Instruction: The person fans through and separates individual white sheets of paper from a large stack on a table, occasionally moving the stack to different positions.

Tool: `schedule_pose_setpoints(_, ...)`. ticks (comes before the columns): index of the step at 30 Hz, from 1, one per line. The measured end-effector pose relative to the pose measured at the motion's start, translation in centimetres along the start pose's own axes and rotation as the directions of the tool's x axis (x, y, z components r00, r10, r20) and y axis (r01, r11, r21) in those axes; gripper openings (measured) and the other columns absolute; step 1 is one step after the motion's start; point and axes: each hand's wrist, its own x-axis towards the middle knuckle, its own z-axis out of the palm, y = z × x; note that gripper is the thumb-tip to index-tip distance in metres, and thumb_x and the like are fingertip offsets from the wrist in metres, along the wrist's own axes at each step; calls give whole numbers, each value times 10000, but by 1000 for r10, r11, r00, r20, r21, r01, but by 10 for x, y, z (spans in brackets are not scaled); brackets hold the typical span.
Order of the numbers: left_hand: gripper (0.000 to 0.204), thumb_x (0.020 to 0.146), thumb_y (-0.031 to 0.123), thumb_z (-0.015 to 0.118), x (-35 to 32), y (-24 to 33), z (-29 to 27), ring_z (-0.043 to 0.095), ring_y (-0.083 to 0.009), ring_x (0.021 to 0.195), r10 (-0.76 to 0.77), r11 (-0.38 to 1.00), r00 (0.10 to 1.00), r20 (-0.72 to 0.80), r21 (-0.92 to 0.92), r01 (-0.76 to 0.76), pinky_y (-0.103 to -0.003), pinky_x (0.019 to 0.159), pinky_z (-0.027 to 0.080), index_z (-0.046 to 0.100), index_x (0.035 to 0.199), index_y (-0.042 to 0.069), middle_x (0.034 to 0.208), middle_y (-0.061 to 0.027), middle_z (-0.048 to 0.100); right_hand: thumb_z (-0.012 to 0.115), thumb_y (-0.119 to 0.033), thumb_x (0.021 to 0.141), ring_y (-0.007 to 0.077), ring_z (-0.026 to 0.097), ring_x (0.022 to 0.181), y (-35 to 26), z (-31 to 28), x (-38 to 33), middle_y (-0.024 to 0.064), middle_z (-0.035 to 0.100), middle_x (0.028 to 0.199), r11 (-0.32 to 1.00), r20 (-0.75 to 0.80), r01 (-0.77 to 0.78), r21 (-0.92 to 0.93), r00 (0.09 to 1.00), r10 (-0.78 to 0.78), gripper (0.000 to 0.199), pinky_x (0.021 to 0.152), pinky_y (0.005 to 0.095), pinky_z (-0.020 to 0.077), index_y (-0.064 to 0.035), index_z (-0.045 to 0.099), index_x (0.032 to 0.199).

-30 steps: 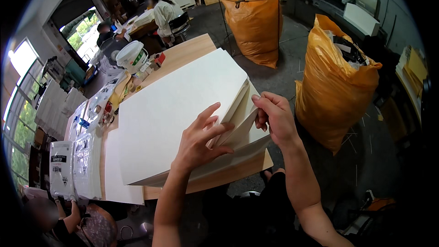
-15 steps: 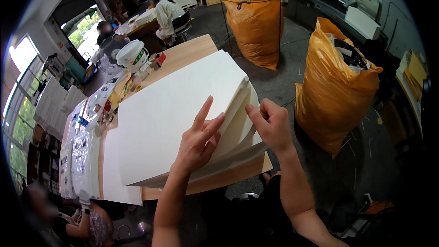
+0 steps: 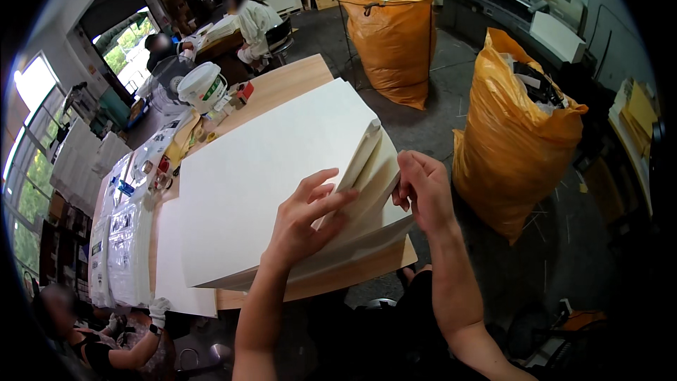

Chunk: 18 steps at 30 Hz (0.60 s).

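Observation:
A thick stack of large white paper sheets (image 3: 275, 148) lies at an angle before me, its upper sheets lifted and bent back along the right edge. My left hand (image 3: 308, 213) rests on the near right part of these sheets with its fingers apart, some of them against the raised edge. At the right, my right hand (image 3: 427, 190) is closed, thumb and forefinger pinched at the edge of a curled sheet (image 3: 384, 166) beneath the lifted ones. The hand itself partly hides the pinch.
Under the stack is a wooden table (image 3: 303, 72). Wrapped bundles (image 3: 128, 247), a white bucket (image 3: 202, 87) and a red box (image 3: 244, 92) stand on its left side. Two orange sacks (image 3: 391, 46), (image 3: 518, 141) stand beyond and right. A gloved co-worker (image 3: 137, 342) is at lower left; others sit farther back.
My right hand has moved slightly right and down, drawing the curled sheet edge outward. My left fingers, stretched before, have bent and shifted toward the raised edge. The co-worker's gloved hand has risen.

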Motion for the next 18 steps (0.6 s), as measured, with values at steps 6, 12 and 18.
schedule_pose_setpoints(6, 443, 744, 83, 837, 1, 0, 2, 712, -327, 1075, 64, 995, 998, 16, 72, -65, -400, 863, 626, 741, 1153, 223, 1404, -113, 554, 629, -240, 995, 71, 492, 474, 0, 2, 3, -32, 495, 559, 987, 16, -76, 144, 997, 74, 378, 425, 224, 352, -104, 527, 657)
schedule_pose_setpoints(12, 494, 692, 97, 898, 2, 5, 1, 714, -316, 1080, 61, 998, 998, 18, 30, -61, -397, 854, 629, 740, 1141, 227, 1364, -96, 570, 614, -223, 1004, 71, 503, 502, 0, 1, 0, -11, 516, 578, 987, 18, -78, 140, 997, 76, 372, 441, 241, 363, -91, 521, 670)
schedule_pose_setpoints(18, 558, 624, 68, 916, 0, 3, 0, 691, -322, 1121, -12, 1000, 999, 36, -20, 13, -411, 904, 598, 738, 1144, 160, 1392, -127, 566, 699, -206, 872, 243, 643, 713, 29, -16, -32, 67, 614, 731, 442, 16, 494, -749, 681, -733, 286, 635, 362, 467, -58, 523, 703)
